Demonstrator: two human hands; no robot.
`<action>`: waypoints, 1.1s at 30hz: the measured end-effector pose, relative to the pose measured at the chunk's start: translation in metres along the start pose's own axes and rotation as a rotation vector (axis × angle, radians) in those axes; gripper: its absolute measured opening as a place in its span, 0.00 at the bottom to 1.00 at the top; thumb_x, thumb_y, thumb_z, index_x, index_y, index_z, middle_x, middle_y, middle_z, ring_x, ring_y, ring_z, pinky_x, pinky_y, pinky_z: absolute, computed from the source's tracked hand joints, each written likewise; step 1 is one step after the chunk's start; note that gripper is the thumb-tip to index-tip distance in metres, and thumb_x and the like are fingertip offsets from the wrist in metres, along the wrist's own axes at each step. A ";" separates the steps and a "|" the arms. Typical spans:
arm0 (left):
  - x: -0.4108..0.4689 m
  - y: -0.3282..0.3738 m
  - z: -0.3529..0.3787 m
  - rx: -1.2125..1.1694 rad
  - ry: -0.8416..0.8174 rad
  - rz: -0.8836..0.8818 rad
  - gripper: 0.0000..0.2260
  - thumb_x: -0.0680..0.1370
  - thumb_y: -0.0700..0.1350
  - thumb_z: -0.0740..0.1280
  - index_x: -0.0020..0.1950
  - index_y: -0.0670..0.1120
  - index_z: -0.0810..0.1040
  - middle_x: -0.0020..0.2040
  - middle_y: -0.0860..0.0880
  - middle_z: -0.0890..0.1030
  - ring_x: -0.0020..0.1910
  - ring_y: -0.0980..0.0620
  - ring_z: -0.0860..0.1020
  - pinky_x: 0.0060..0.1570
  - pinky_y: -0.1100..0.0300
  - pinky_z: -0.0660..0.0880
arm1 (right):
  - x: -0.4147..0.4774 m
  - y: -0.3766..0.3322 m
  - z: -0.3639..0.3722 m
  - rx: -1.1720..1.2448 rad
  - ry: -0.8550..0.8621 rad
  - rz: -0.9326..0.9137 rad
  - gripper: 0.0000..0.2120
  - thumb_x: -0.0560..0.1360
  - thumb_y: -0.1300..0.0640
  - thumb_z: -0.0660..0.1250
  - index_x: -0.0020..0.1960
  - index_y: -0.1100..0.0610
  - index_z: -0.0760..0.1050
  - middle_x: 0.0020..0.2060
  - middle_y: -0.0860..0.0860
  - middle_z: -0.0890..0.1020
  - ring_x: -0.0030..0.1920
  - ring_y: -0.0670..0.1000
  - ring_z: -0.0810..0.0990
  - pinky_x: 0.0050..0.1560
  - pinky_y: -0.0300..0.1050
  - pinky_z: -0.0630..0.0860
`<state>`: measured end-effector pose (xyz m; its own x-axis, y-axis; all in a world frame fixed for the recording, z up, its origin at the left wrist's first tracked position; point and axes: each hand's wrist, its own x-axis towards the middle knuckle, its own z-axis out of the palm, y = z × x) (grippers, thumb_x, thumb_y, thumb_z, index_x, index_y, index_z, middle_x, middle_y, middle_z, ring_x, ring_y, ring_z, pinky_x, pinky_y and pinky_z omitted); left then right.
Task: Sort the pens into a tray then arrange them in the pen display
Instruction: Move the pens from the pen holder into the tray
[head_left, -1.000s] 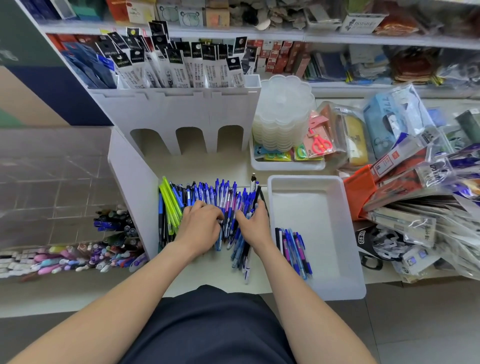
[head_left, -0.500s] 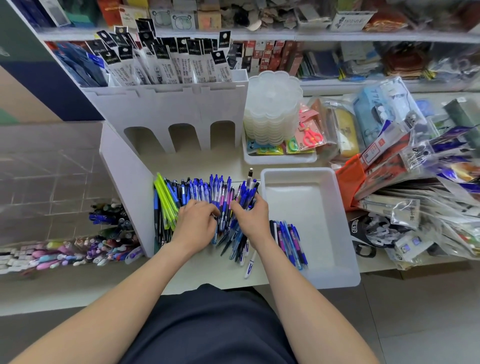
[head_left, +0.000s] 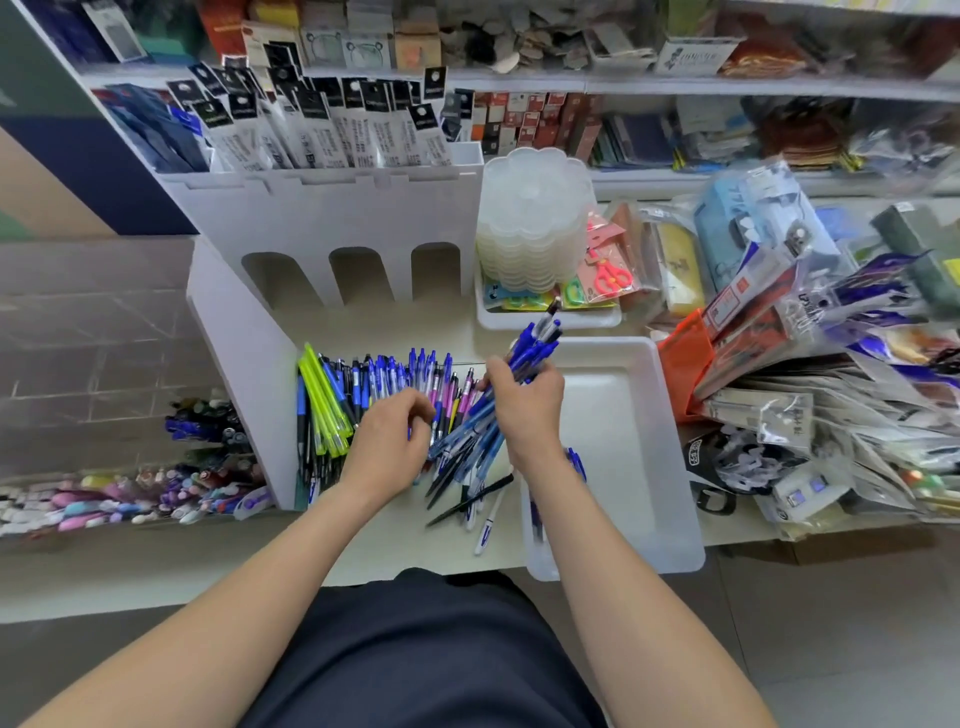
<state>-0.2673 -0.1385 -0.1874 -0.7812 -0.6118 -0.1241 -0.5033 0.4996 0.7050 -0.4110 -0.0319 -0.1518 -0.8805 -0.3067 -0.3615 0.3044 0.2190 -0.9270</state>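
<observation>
While the left hand (head_left: 387, 441) curls over loose pens (head_left: 395, 374), grasp unclear, the right hand (head_left: 524, 410) grips a blue bundle (head_left: 535, 343).

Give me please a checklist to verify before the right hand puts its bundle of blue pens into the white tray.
1. Grip: the fingers of the right hand curl round the bundle of blue plastic pens: ok.
2. Bundle tidy: its lower ends fan out over the pile of mixed pens: not ok.
3. Room in the white rectangular plastic tray: most of its floor is bare: ok.
4. Way to the tray: the bundle is beside its left rim, with nothing between: ok.
5. Left hand: whether it grips a pen or only rests on the pile: cannot tell.
</observation>
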 end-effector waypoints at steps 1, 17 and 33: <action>0.002 0.005 0.002 -0.034 0.016 -0.011 0.09 0.81 0.37 0.64 0.51 0.50 0.80 0.47 0.56 0.82 0.49 0.54 0.80 0.52 0.54 0.79 | 0.002 -0.009 -0.009 0.009 0.010 -0.013 0.04 0.74 0.62 0.72 0.44 0.55 0.79 0.34 0.53 0.84 0.37 0.52 0.84 0.46 0.55 0.84; 0.006 0.076 0.100 0.135 -0.400 -0.052 0.23 0.83 0.45 0.66 0.76 0.43 0.65 0.69 0.40 0.75 0.63 0.41 0.78 0.62 0.48 0.76 | 0.037 0.046 -0.136 -0.422 -0.101 -0.045 0.06 0.73 0.55 0.73 0.46 0.57 0.78 0.38 0.54 0.84 0.39 0.54 0.86 0.48 0.61 0.84; 0.001 0.077 0.128 0.151 -0.342 -0.152 0.29 0.80 0.38 0.72 0.73 0.52 0.59 0.43 0.46 0.79 0.36 0.46 0.82 0.43 0.42 0.83 | 0.017 0.122 -0.150 -0.737 -0.255 -0.084 0.31 0.73 0.47 0.78 0.72 0.53 0.73 0.61 0.50 0.74 0.61 0.49 0.73 0.60 0.39 0.70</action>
<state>-0.3541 -0.0225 -0.2225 -0.7589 -0.4590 -0.4620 -0.6511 0.5193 0.5535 -0.4433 0.1291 -0.2562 -0.7523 -0.5328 -0.3875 -0.1574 0.7166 -0.6795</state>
